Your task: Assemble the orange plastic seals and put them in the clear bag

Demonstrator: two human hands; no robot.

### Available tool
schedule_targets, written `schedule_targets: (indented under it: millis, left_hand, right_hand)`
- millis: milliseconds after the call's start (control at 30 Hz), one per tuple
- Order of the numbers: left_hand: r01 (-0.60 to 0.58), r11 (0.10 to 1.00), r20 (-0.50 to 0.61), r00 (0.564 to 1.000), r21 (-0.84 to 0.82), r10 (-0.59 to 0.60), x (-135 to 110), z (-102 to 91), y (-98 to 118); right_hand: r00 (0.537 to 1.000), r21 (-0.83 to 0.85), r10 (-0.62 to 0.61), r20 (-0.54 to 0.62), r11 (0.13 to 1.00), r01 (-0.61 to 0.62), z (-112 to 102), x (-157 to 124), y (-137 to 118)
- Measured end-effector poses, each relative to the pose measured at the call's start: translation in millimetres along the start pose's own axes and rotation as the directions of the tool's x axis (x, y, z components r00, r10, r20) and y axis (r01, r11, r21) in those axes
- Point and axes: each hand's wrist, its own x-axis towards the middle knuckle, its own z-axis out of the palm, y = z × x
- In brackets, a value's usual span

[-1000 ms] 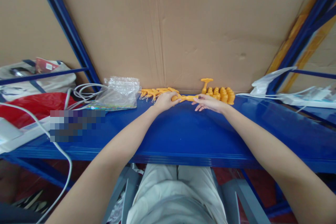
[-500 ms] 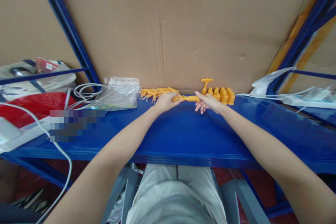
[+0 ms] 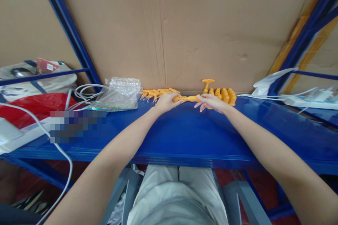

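Note:
My left hand (image 3: 168, 102) is closed around one end of a long orange plastic piece (image 3: 192, 98), held level just above the blue shelf. At the other end, my right hand (image 3: 213, 103) pinches it between thumb and forefinger, with the other fingers loosely apart. Beyond my left hand lies a row of orange corkscrews (image 3: 151, 94), their metal spirals pointing toward me. Several orange bottle-shaped pieces (image 3: 229, 96) stand in rows beside my right hand. Behind it one orange T-handled piece (image 3: 208, 83) rises upright. My fingers hide both ends of the held piece.
A cardboard panel (image 3: 200, 35) closes off the back of the blue shelf (image 3: 179, 133). Clear plastic bags (image 3: 120, 93) and a white cable (image 3: 62, 151) are at left, near a red bag (image 3: 34, 107). A white power strip (image 3: 314, 102) sits at far right.
My right hand has turned slightly, its lower fingers shifting a little left and up. The orange piece between my hands appears rotated. My left hand keeps its hold in the same place.

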Motion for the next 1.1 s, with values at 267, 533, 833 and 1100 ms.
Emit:
schedule_targets:
  millis: [267, 533, 833, 1100]
  left_hand:
    - [-0.021, 1.000, -0.010, 1.000, -0.011, 0.021, 0, -1.2, 2]
    - [-0.020, 1.000, 0.010, 1.000, 0.004, 0.020, 1, 0.5, -3]
    - [-0.038, 0.999, -0.004, 0.999, 0.005, 0.038, -1, 0.4, 0]
    - [-0.023, 1.000, -0.014, 1.000, 0.009, 0.023, -1, 0.4, 2]
  right_hand:
    - [0.991, -0.052, 0.102, -0.083, 0.993, -0.107, 5, 0, -1]
    - [0.999, -0.016, -0.042, -0.010, 0.999, 0.042, -2, 3, 3]
    - [0.998, -0.045, -0.026, -0.062, 0.999, 0.024, 4, -3, -3]
    - [0.990, 0.044, 0.110, -0.090, 0.993, -0.106, 10, 3, 0]
